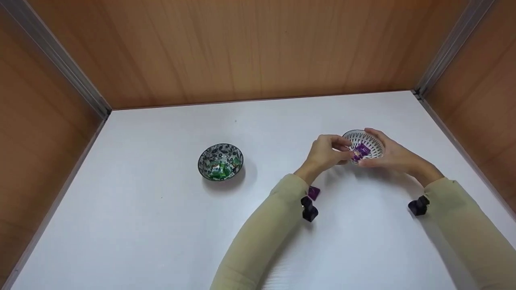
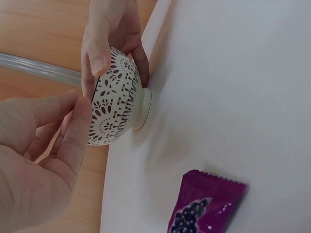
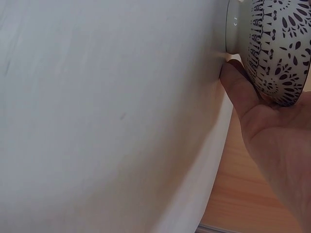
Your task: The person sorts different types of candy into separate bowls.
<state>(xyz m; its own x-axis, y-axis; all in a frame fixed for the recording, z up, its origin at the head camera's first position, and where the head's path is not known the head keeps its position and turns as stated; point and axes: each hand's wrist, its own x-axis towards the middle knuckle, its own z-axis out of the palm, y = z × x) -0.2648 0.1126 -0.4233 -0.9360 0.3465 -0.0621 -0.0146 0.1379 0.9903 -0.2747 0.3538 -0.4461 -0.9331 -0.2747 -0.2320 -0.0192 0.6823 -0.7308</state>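
A white bowl with a dark pattern (image 1: 377,147) sits at the right, purple candy packets (image 1: 363,150) inside it. My right hand (image 1: 399,157) holds this bowl, thumb on the near side and fingers round the far side. At the left rim is my left hand (image 1: 326,153), its bent fingers and thumb close together beside a purple packet; I cannot tell whether they pinch it. The left wrist view shows those fingertips overlapping the bowl's rim. Another purple candy packet (image 2: 226,194), printed with dark berries, lies on the table near the left wrist.
A dark-patterned bowl (image 1: 205,171) with green-wrapped candies (image 1: 220,171) stands left of centre on the white table (image 1: 121,225). Wooden panels (image 1: 262,52) close off the back and both sides. Black wrist devices (image 1: 309,209) are on both sleeves.
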